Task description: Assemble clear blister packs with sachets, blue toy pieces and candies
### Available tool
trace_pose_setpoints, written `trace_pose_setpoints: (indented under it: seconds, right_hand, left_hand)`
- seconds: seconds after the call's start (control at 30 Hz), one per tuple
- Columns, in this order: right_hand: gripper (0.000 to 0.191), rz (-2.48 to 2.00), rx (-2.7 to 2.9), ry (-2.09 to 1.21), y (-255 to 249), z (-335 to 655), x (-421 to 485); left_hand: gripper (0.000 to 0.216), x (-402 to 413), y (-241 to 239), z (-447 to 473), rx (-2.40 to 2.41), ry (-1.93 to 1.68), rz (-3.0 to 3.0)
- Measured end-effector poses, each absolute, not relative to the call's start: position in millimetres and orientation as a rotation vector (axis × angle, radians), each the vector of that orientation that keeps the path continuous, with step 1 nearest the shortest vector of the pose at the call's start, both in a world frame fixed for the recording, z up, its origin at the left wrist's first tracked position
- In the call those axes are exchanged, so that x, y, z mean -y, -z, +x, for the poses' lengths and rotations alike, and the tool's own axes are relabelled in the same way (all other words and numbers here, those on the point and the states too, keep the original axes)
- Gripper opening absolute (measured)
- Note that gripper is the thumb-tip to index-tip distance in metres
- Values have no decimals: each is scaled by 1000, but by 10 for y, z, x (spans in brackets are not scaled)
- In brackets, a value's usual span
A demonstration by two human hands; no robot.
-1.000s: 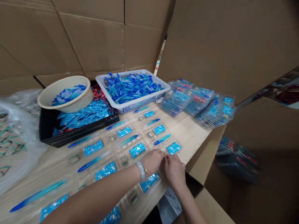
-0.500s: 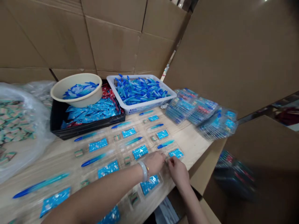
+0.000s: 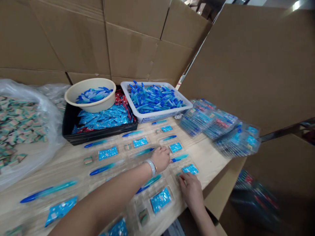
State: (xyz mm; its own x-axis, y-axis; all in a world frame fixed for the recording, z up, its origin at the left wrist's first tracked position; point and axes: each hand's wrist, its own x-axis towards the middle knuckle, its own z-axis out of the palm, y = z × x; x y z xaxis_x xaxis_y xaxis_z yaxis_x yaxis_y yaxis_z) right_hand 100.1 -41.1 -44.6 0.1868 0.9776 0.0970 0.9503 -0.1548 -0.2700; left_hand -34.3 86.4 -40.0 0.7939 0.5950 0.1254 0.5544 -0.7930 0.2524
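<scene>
My left hand (image 3: 161, 159), with a pale bangle on its wrist, reaches over the clear plastic trays beside a blue pen (image 3: 180, 158). Its fingers are curled down close together, and whatever they may hold is hidden. Below the blue patterned packet (image 3: 190, 169) of the right-hand tray, my right hand (image 3: 191, 186) has its bent fingertips on a small striped eraser (image 3: 178, 174), only partly visible. Closer to me, another tray holds a blue packet (image 3: 160, 200) and a striped eraser (image 3: 143, 216). My left forearm hides part of the rows.
Behind the trays stand a white basket (image 3: 162, 115) of pens, a cream bowl (image 3: 70, 95) and a black box (image 3: 73, 137) with packets. A plastic bag (image 3: 52, 121) of erasers lies left. Stacked filled trays (image 3: 236, 139) line the table's right edge, beside cardboard walls (image 3: 261, 65).
My hands, close together before, have moved apart: the left to the far side of the pen, the right to the eraser slot. The whole view has shifted slightly.
</scene>
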Motion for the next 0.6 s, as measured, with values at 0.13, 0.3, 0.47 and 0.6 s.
trace_pose_setpoints:
  seconds: [0.13, 0.3, 0.47, 0.6]
  right_hand:
    - [26, -2121, 1831, -165, 421, 1102, 398]
    - [30, -1860, 1721, -207, 181, 856, -21]
    - [29, -1369, 1844, -424, -444, -552, -646]
    - [37, -1034, 2021, -596, -1015, -2019, -1021]
  left_hand:
    - [30, -827, 305, -363, -891, -244, 2728]
    - [30, -775, 12, -839, -958, -700, 2303]
    - [23, -767, -399, -2290, -1126, -1151, 1034]
    - [23, -673, -737, -3668, -1049, -1489, 393]
